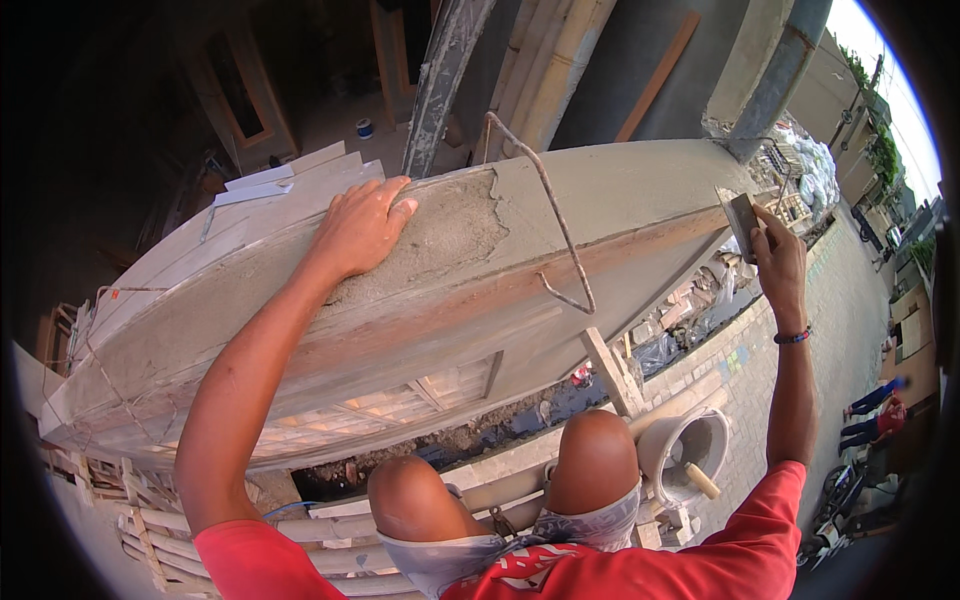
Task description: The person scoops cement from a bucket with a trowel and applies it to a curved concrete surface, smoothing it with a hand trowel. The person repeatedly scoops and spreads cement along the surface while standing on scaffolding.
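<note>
My right hand [779,250] grips a plastering trowel [741,226], its flat dark blade against the right end of a concrete ledge [620,185]. Far to the left, my left hand [362,228] lies over the ledge's upper edge with its thumb apart, holding no tool. Beside it, a rough patch of mortar [450,225] breaks off at a ragged edge, and smoother grey plaster covers the surface further right. Between my hands a bent steel rod [557,205] sticks out and hooks down over the ledge's face.
Beyond my right knee stands a bucket [722,440] with a wooden-handled tool [702,481] inside. Bamboo poles [510,488] run beneath my legs. A grey pipe [785,75] rises behind the ledge's right end. Far below right are a paved street [835,300], people and a motorbike [838,505].
</note>
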`<action>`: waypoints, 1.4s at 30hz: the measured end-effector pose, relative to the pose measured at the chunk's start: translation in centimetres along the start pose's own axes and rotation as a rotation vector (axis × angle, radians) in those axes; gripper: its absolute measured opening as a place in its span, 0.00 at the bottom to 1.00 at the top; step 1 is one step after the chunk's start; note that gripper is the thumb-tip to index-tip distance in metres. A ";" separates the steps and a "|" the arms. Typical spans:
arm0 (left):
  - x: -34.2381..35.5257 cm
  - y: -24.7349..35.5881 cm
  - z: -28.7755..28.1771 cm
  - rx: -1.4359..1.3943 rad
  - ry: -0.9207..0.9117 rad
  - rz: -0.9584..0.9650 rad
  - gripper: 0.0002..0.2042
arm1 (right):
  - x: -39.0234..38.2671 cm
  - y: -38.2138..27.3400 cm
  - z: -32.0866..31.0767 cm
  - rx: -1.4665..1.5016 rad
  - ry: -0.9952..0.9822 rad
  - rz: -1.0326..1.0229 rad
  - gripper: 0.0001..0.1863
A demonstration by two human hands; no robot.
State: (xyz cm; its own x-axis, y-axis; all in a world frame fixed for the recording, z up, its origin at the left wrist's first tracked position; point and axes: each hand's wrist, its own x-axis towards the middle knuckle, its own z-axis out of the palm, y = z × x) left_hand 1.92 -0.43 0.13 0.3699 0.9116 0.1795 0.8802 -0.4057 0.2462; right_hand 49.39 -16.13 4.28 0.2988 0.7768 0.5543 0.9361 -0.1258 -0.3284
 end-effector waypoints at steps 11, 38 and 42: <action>-0.4 -1.1 0.0 -0.042 0.032 0.018 0.26 | -0.1 -17.9 8.0 0.227 -0.218 -0.798 0.18; -0.7 -0.6 -1.1 -0.041 0.048 0.006 0.21 | 7.1 -16.0 7.4 0.326 -0.260 -0.203 0.25; -0.4 -0.5 -1.6 -0.051 -0.005 -0.019 0.21 | 5.6 -18.2 9.5 0.312 -0.304 -0.386 0.28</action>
State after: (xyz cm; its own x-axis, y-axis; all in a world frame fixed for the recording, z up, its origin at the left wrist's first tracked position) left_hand 0.86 -0.73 1.46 0.3551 0.9193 0.1695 0.8708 -0.3913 0.2977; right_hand 32.31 -3.59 6.07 -0.1636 0.8784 0.4490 0.8539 0.3540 -0.3815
